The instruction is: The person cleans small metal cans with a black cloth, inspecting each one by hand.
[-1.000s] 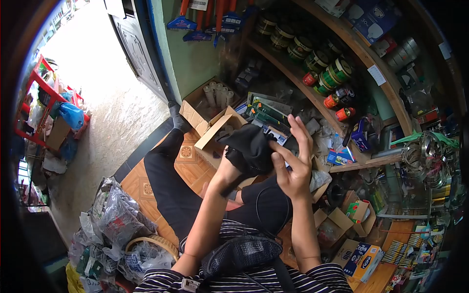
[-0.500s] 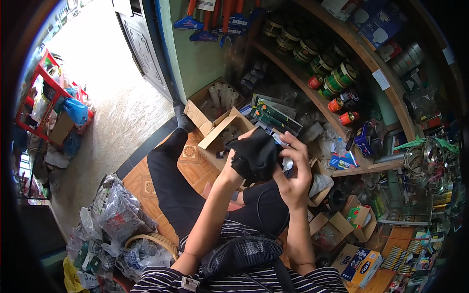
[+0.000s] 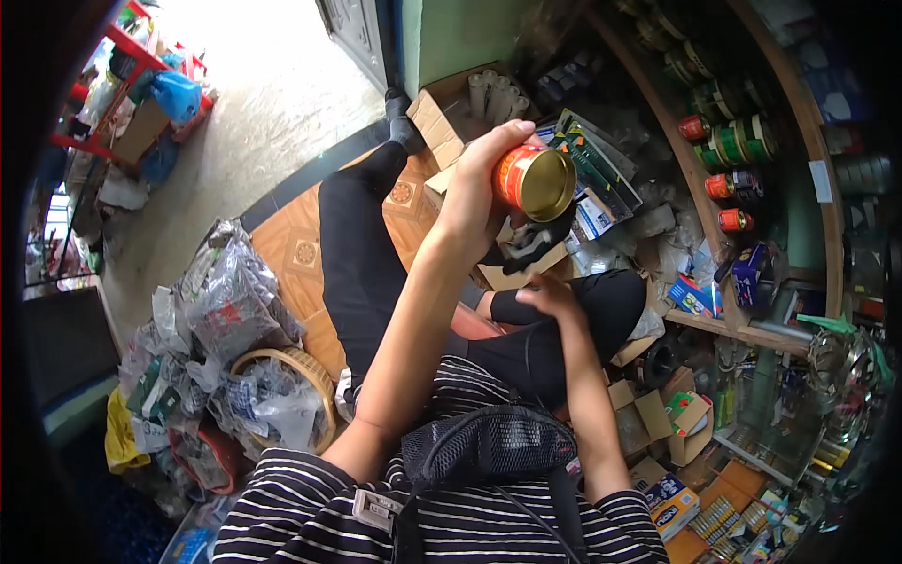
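My left hand [image 3: 476, 179] is raised in front of me and wrapped round a small tin can [image 3: 519, 175]. The can has a red-orange label, and its bare gold-coloured end faces right. Lower down, my right hand [image 3: 552, 298] hovers near my bent knee, holding nothing, its fingers partly apart. Beyond the can sits an open cardboard box [image 3: 507, 275], partly hidden by my left arm. A crumpled black-and-grey cloth [image 3: 537, 246] lies at this box.
Shelves at right hold green and red tins [image 3: 738, 143]. Packaged goods [image 3: 601, 174] and cardboard boxes [image 3: 648, 414] crowd the floor beside me. On the left are a wicker basket [image 3: 324, 395] and plastic-wrapped bundles [image 3: 230, 291]. A doorway opens at upper left.
The black cloth has left my hands, and the red-orange can now shows in my left hand. My right hand has dropped toward my knee. The view has shifted to the right.
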`<control>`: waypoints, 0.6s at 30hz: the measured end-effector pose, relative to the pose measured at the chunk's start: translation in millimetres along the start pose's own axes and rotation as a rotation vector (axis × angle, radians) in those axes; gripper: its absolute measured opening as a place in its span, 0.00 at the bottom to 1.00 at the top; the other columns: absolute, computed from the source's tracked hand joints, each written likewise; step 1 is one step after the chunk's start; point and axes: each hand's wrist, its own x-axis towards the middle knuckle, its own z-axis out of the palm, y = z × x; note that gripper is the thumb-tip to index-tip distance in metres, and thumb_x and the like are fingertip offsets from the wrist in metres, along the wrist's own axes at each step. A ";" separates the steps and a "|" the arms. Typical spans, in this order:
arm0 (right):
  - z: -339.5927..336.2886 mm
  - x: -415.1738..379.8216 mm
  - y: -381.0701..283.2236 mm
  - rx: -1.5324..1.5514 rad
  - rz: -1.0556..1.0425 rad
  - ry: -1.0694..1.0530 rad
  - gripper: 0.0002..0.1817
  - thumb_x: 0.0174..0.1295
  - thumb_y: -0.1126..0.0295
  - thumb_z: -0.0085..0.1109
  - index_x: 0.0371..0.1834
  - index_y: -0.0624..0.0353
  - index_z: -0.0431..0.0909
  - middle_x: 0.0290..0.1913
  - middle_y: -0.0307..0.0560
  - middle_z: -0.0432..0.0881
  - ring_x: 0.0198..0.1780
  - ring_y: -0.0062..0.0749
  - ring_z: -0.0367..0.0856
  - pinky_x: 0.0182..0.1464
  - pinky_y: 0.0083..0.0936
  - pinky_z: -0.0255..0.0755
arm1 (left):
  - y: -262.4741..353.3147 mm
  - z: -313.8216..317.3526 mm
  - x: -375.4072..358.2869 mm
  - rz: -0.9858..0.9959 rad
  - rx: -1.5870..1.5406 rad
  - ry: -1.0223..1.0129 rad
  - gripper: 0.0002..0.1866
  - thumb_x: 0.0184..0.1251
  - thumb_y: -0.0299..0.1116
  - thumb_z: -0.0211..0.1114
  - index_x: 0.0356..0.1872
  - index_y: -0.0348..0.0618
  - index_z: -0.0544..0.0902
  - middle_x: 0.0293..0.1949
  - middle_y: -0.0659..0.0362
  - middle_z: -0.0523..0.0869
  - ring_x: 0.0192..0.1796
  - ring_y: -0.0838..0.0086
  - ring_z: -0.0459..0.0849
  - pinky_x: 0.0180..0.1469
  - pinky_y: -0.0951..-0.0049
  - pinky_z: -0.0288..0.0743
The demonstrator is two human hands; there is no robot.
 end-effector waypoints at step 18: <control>85.8 64.0 -76.1 -0.461 -0.139 -0.158 0.09 0.60 0.74 0.60 0.42 0.50 0.86 0.45 0.42 0.87 0.52 0.39 0.85 0.56 0.39 0.75 | 28.7 -123.8 58.6 0.004 -0.329 0.003 0.20 0.79 0.47 0.48 0.38 0.43 0.82 0.29 0.57 0.83 0.17 0.76 0.67 0.19 0.77 0.60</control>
